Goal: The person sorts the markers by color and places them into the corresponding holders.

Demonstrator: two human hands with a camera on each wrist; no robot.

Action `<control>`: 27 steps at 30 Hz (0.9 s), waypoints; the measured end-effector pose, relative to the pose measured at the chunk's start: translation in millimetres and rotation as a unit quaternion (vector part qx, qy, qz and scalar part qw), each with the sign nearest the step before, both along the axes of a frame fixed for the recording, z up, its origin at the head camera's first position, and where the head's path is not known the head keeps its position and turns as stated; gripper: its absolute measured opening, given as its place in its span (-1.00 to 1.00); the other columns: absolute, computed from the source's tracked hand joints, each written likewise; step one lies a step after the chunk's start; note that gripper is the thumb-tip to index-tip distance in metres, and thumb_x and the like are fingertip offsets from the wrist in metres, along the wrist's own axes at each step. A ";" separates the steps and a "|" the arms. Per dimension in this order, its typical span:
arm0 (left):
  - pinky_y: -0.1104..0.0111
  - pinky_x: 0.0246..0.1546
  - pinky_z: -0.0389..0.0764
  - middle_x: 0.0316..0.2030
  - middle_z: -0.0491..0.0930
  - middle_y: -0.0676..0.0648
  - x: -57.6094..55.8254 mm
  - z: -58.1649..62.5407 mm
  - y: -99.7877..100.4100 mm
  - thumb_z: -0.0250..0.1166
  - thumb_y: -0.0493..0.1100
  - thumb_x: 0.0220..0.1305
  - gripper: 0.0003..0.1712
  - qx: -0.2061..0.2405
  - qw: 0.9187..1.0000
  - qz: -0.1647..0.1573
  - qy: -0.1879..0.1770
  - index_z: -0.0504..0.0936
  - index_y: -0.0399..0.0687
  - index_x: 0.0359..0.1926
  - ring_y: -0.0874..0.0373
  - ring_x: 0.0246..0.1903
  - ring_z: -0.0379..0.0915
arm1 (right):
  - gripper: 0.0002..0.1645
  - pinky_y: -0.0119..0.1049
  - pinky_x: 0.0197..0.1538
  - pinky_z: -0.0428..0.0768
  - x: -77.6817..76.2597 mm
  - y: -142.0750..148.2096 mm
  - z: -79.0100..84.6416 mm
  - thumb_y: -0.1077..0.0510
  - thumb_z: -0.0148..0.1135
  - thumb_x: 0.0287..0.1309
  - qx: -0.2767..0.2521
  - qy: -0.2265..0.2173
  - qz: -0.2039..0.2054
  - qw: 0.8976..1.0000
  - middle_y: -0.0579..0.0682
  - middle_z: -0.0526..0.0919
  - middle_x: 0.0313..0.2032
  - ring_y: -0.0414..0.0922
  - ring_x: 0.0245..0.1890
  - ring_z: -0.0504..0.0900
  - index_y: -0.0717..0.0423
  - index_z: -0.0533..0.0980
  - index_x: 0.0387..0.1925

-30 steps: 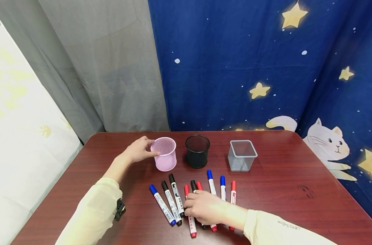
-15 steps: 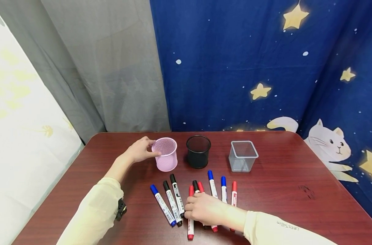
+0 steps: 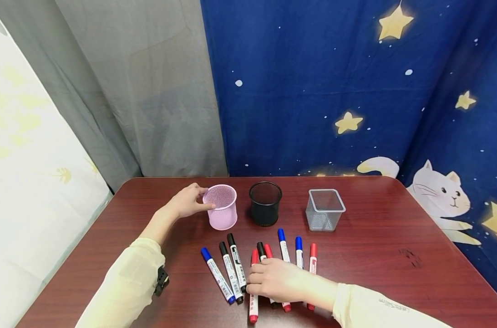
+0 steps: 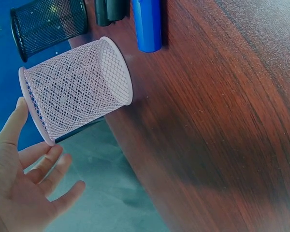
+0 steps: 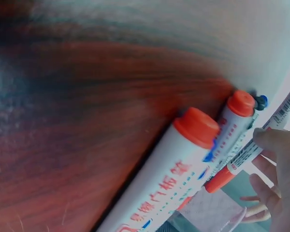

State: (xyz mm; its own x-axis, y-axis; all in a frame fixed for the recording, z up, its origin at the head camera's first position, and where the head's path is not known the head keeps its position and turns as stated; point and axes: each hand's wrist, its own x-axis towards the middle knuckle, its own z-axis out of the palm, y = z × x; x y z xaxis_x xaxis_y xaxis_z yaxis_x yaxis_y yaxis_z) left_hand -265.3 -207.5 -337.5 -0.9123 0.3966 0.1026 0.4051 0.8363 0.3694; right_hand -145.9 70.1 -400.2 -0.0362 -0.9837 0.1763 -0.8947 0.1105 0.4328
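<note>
My left hand (image 3: 187, 201) holds the rim of a pink mesh pen holder (image 3: 222, 218), thumb at the near side and fingers at the left. In the left wrist view, the thumb and fingers (image 4: 52, 155) meet the holder's rim at two spots. My right hand (image 3: 277, 280) pinches a red whiteboard marker (image 3: 253, 306) low among the other markers. The right wrist view shows that red marker (image 5: 247, 153) between thumb and fingers, tilted against the row. Part of a black marker (image 3: 261, 248) and another red marker (image 3: 268, 250) are hidden under the hand.
A black mesh pen holder (image 3: 265, 214) and a square silver mesh holder (image 3: 323, 218) stand along the back. One blue marker (image 3: 217, 275) and two black markers (image 3: 232, 273) lie left of the right hand. Two blue markers (image 3: 299, 250) and a red marker (image 3: 312, 259) lie rightward.
The red marker in my right hand has swung from a slant to nearly straight up and down, its upper end shifting right. The left hand stays at the pink pen holder.
</note>
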 end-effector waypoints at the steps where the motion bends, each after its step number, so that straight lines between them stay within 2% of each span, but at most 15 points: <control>1: 0.18 -0.26 0.39 -0.28 0.40 -0.19 -0.1 -0.3 -0.1 0.33 0.09 -0.05 -0.23 0.000 1.000 0.000 0.001 0.42 -0.46 0.01 0.01 -0.31 0.34 | -0.72 -0.41 -0.17 0.35 0.2 0.9 2.1 0.10 0.26 -0.19 -0.010 -0.006 0.004 1.000 -0.22 0.50 -0.30 -0.26 -0.20 0.40 -0.12 0.49 -0.30; 4: 0.19 -0.28 0.39 -0.29 0.40 -0.20 -0.6 -1.0 -0.4 0.33 0.09 -0.05 -0.22 -0.001 1.000 -0.002 0.003 0.42 -0.46 0.02 -0.01 -0.31 0.34 | -0.73 -0.43 -0.14 0.36 0.0 3.5 7.9 0.13 0.23 -0.11 -0.043 -0.024 0.022 0.999 -0.20 0.51 -0.27 -0.26 -0.17 0.41 -0.08 0.50 -0.26; 7: 0.19 -0.27 0.39 -0.29 0.40 -0.20 -1.0 -1.2 -0.4 0.33 0.10 -0.05 -0.22 -0.002 1.000 -0.004 0.003 0.41 -0.46 0.02 -0.02 -0.31 0.34 | -0.81 -0.46 -0.12 0.36 -0.5 6.1 12.1 0.18 0.04 0.07 -0.080 -0.038 0.040 0.995 -0.19 0.52 -0.25 -0.27 -0.16 0.41 -0.06 0.51 -0.25; 10: 0.17 -0.25 0.39 -0.28 0.41 -0.21 -1.0 -1.0 -0.1 0.33 0.09 -0.05 -0.23 -0.002 1.000 -0.004 0.002 0.42 -0.46 0.01 -0.03 -0.30 0.35 | -0.71 -0.48 -0.13 0.37 0.0 8.6 16.1 0.19 -0.17 0.20 -0.106 -0.055 0.048 0.992 -0.18 0.53 -0.24 -0.28 -0.16 0.43 -0.03 0.51 -0.25; 12: 0.16 -0.24 0.39 -0.28 0.41 -0.21 -1.1 -0.8 0.2 0.33 0.08 -0.04 -0.24 -0.002 1.000 -0.003 0.002 0.42 -0.46 0.01 -0.03 -0.29 0.35 | -0.67 -0.48 -0.13 0.37 0.7 9.9 18.9 0.20 -0.23 0.21 -0.117 -0.066 0.049 0.990 -0.17 0.54 -0.24 -0.27 -0.16 0.44 -0.02 0.51 -0.24; 15: 0.15 -0.22 0.39 -0.28 0.41 -0.22 -1.4 -0.6 0.5 0.33 0.07 -0.04 -0.26 -0.004 1.000 -0.004 0.002 0.43 -0.47 0.00 -0.04 -0.27 0.36 | -0.72 -0.48 -0.12 0.38 2.2 11.8 23.7 0.19 -0.16 0.20 -0.125 -0.079 0.051 0.988 -0.16 0.55 -0.23 -0.26 -0.17 0.45 0.01 0.51 -0.23; 18: 0.14 -0.22 0.39 -0.28 0.41 -0.22 -2.1 -0.6 0.6 0.32 0.07 -0.03 -0.26 -0.007 1.000 -0.006 0.003 0.43 -0.47 0.00 -0.04 -0.27 0.36 | -0.80 -0.48 -0.11 0.38 3.2 13.6 28.1 0.19 0.02 0.10 -0.135 -0.098 0.055 0.984 -0.15 0.54 -0.22 -0.26 -0.16 0.44 0.03 0.50 -0.22; 21: 0.14 -0.22 0.39 -0.29 0.41 -0.21 -1.6 -0.4 0.7 0.32 0.07 -0.03 -0.27 -0.009 1.000 -0.006 0.003 0.43 -0.46 0.00 -0.02 -0.28 0.35 | -0.76 -0.48 -0.12 0.39 3.8 15.0 32.6 0.20 0.13 0.00 -0.154 -0.122 0.063 0.978 -0.16 0.54 -0.21 -0.27 -0.15 0.44 0.05 0.49 -0.20; 27: 0.16 -0.25 0.38 -0.29 0.42 -0.21 -0.7 0.0 0.6 0.32 0.08 -0.04 -0.26 -0.008 1.000 -0.007 0.009 0.43 -0.46 0.00 0.00 -0.30 0.34 | -0.75 -0.47 -0.08 0.38 3.4 15.1 43.1 0.18 0.13 0.06 -0.216 -0.198 0.086 0.952 -0.16 0.53 -0.19 -0.32 -0.14 0.44 0.07 0.46 -0.15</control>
